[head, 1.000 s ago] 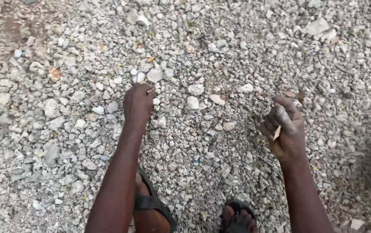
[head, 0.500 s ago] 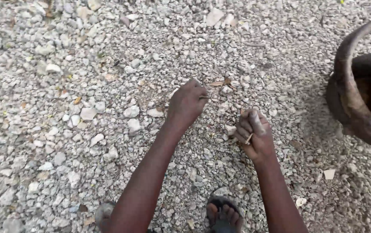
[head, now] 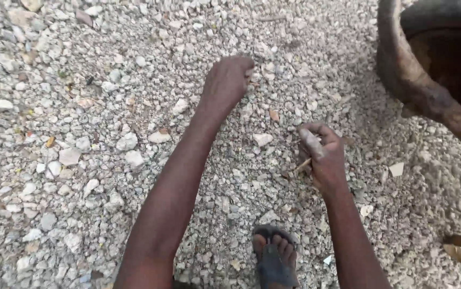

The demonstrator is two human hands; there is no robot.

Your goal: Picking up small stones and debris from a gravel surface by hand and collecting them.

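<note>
1. Head view shows my left hand (head: 229,80) stretched forward, fingertips pressed into the gravel (head: 80,160), seemingly pinching small debris; I cannot tell what.
2. My right hand (head: 321,155) is curled narrow around small twigs (head: 301,166), kept off the ground near the worn basket (head: 412,85).

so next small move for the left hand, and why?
Probably close the left hand on the bits of gravel under its fingertips. It is stretched out, palm down, on the stones, while the right hand is already curled round small twig-like pieces, with a dark basin just beyond it.
</note>
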